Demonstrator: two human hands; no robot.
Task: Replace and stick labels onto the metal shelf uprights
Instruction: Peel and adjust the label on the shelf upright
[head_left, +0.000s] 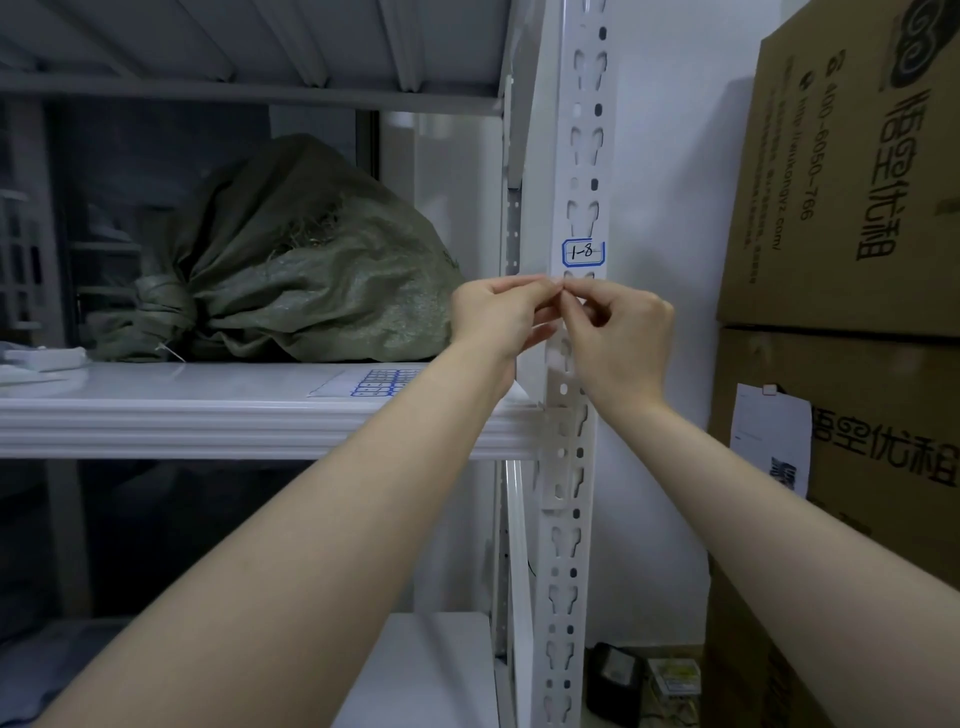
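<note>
- Two bare forearms reach from the near edge up towards the middle of the scene, where the hands meet.
- The left hand (498, 312) and the right hand (618, 338) are tip to tip in front of the shelf upright (584, 156). The fingers (535, 283) of both are curled, thumbs and forefingers pinched together on a small pale piece (561, 282). It is too hidden to tell whether it is a label.
- The upright is white metal with rows of punched slots and runs from top to bottom just right of centre.
- A blue-edged label (584, 253) marked "1-8" is stuck on the upright's front face, just above the pinched fingertips.
- To the left, the white shelf (208, 415) joins the upright. A label sheet (382, 383) of blue-edged stickers lies flat on it near the left wrist.
- Farther back on that shelf sits a green woven sack (311, 270), tied at its left end.
- On the right, printed cardboard boxes (857, 182) are stacked against the wall, the lower one bearing a paper slip (769, 436).
- Low at the upright's foot, a black device (615, 680) rests on the floor.
</note>
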